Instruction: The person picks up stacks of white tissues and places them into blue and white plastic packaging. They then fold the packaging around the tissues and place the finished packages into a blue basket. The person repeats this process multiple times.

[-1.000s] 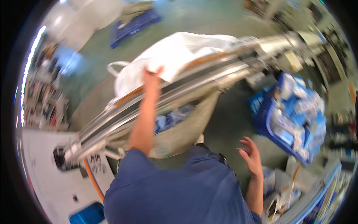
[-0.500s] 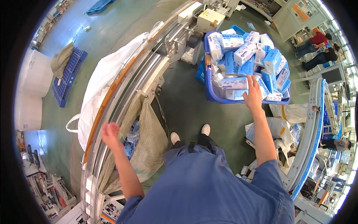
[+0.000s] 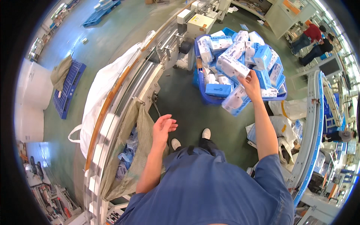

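My right hand (image 3: 250,85) grips the end of a white-and-blue tissue pack (image 3: 231,66) at the near side of a blue plastic bin (image 3: 199,77). Another tissue pack (image 3: 236,100) tilts over the bin's near rim, just beside the same hand; whether my fingers hold it too I cannot make out. Many similar packs are heaped inside the bin. In front of my body, on the left, my left hand (image 3: 164,129) hangs in the air, empty, its fingers loosely bent and apart.
A curved conveyor (image 3: 123,99) carrying white packs runs along my left. Beside it hang an open woven sack (image 3: 144,153) with blue wrapping and a white bulk bag (image 3: 108,77). Another rail (image 3: 313,123) curves past my right. Two people stand at the far right.
My left hand has swung from over the conveyor toward my body's front. My right hand has taken hold of a tissue pack, and packs at the bin's near rim have shifted.
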### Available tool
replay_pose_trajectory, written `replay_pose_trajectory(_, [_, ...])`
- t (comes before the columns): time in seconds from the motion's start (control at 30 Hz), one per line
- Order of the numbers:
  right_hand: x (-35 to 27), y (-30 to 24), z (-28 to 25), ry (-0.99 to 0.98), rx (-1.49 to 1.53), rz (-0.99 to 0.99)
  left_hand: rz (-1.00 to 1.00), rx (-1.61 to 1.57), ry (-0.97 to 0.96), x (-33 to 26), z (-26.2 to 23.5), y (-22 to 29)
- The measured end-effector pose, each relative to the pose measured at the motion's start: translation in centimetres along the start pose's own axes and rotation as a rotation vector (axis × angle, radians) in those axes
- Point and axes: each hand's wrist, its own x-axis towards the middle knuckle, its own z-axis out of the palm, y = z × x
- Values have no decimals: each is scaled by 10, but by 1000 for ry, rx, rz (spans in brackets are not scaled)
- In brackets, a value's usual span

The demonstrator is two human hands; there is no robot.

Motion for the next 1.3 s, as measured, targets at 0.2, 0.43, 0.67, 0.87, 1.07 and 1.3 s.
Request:
replay_pose_trajectory(0.2, [3, 68, -19, 290, 149, 230, 66, 225, -249, 18, 36, 3])
replay_pose_trajectory(0.43, [9, -14, -14, 250, 379, 153, 405, 850, -371, 59, 181, -10])
replay_pose_trajectory(0.67, [12, -38, -33, 234, 829, 323, 333, 1079, -412, 102, 286, 18])
replay_pose_trajectory(0.87, [14, 13, -41, 425, 999, 452, 276, 1325, -417, 73, 256, 32])
replay_pose_trajectory(1.07, [5, 59, -64, 96, 635, 555, 171, 577, -226, 64, 164, 6])
replay_pose_trajectory(1.3, [-14, 139, -31, 114, -106, 601, 311, 275, -293, 46, 167, 39])
